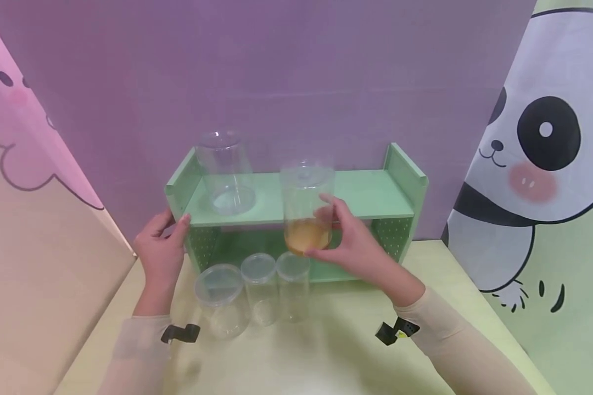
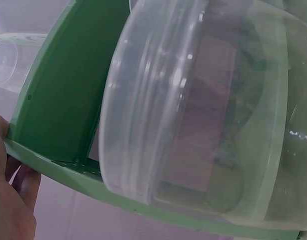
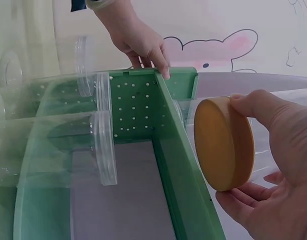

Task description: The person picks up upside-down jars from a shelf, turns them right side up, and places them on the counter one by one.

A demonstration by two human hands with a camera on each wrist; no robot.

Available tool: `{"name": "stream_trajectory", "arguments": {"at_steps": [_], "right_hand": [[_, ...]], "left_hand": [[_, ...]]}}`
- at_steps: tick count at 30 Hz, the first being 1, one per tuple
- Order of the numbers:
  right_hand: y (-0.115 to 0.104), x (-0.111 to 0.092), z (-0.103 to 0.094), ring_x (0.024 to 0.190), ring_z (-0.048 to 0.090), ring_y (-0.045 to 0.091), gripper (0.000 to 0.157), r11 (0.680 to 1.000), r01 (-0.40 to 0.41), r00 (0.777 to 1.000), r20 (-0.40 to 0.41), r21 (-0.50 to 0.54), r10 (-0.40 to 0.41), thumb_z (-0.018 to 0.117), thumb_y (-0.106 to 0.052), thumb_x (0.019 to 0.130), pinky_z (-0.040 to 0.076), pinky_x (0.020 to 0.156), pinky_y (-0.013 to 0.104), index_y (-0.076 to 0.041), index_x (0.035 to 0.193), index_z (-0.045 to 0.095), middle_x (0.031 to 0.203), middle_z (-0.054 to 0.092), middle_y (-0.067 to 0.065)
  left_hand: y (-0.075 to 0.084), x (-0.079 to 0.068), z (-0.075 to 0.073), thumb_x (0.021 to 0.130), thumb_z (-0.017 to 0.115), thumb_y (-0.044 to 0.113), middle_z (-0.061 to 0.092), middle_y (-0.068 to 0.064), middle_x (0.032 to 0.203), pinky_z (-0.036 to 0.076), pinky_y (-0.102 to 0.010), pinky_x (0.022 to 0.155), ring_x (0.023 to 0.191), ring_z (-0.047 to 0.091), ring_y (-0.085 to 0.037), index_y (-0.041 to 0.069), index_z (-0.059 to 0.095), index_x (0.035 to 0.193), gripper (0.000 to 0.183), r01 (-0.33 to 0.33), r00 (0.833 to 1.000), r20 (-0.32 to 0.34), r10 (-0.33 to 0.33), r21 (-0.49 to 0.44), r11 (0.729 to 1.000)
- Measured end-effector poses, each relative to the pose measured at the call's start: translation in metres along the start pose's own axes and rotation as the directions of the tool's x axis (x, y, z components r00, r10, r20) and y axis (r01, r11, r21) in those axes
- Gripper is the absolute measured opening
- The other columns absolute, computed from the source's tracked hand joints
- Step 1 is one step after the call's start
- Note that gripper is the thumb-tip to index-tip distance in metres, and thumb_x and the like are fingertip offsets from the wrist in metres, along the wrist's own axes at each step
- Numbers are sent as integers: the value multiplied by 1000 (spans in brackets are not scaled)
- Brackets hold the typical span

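Green panels are framing the head view: the left hand (image 1: 162,247) is gripping the shelf (image 1: 406,169) at its left side, while the right hand (image 1: 353,241) is grasping an amber-bottomed jar (image 1: 298,206) around its lower part, near the front edge of the upper board (image 1: 368,193). A clear jar (image 1: 227,178) is standing at that board's left end. Lower down, a wide jar (image 1: 222,304) and two narrow jars (image 1: 260,291) are standing before the shelf; the held jar is hanging over one lid in this view, so a careless dip could be toppling it.

In the left wrist view, the wide jar's lid (image 2: 131,125) is blocking much of the scene; pulling hard on the shelf might be shifting it.

In the right wrist view, thumb and fingers are pinching the amber base (image 3: 213,145). Contact with the board isn't showing clearly. Smooth plastic could be slipping from that hold, or the rim catching and tilting.
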State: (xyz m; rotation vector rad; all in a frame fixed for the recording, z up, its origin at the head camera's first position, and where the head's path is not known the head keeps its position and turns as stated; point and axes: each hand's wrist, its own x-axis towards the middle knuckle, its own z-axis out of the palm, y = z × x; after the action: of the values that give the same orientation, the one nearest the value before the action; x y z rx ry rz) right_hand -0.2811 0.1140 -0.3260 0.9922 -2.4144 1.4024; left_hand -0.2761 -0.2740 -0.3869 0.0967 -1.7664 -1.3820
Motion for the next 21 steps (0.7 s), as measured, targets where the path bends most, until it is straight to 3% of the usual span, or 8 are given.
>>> {"name": "stream_trajectory", "arguments": {"at_steps": [8, 11, 14, 17, 19, 21], "right_hand": [[2, -16, 3, 130, 67, 26, 110, 1000, -2, 999, 38, 5, 2, 101, -13, 81, 55, 113, 51, -15, 169, 36, 143, 66, 5], [6, -22, 6, 132, 66, 25, 109, 999, -16, 999, 46, 36, 14, 101, -13, 81, 54, 114, 53, -16, 169, 36, 145, 67, 5], [12, -30, 11, 135, 65, 26, 105, 998, -29, 998, 60, 64, 26, 100, -15, 82, 52, 117, 55, -18, 167, 39, 145, 67, 4], [18, -37, 15, 136, 65, 26, 102, 997, -36, 997, 72, 73, 31, 101, -16, 81, 51, 118, 55, -20, 164, 41, 146, 67, 2], [21, -43, 17, 136, 65, 25, 101, 996, -45, 996, 76, 77, 40, 101, -16, 81, 51, 118, 55, -21, 163, 42, 145, 67, 0], [24, -48, 19, 134, 66, 25, 101, 995, -47, 996, 82, 86, 40, 101, -17, 81, 53, 116, 54, -22, 163, 43, 145, 67, -1]], "left_hand": [[-1, -2, -1, 103, 81, 22, 77, -1, 116, 61, -14, 88, 108, 71, -8, 16, 78, 139, 36, 45, 999, 19, -45, 17, 999], [3, -7, 1, 104, 80, 22, 74, -4, 128, 60, -16, 94, 113, 70, -10, 14, 75, 144, 41, 61, 998, -12, -61, 5, 998], [15, -14, 4, 103, 79, 14, 69, -1, 129, 56, -19, 98, 118, 67, -15, 5, 72, 139, 38, 10, 993, -120, -16, -54, 999], [33, -20, 9, 101, 77, 2, 66, 3, 121, 53, -26, 98, 118, 64, -18, -7, 69, 127, 29, -87, 974, -220, 55, -138, 987], [44, -25, 12, 99, 75, -4, 66, 4, 114, 53, -27, 95, 113, 65, -18, -12, 68, 120, 24, -143, 967, -238, 96, -193, 971], [54, -33, 17, 98, 75, -6, 67, 5, 109, 53, -27, 92, 108, 66, -17, -14, 69, 114, 18, -167, 971, -206, 117, -244, 955]]}}
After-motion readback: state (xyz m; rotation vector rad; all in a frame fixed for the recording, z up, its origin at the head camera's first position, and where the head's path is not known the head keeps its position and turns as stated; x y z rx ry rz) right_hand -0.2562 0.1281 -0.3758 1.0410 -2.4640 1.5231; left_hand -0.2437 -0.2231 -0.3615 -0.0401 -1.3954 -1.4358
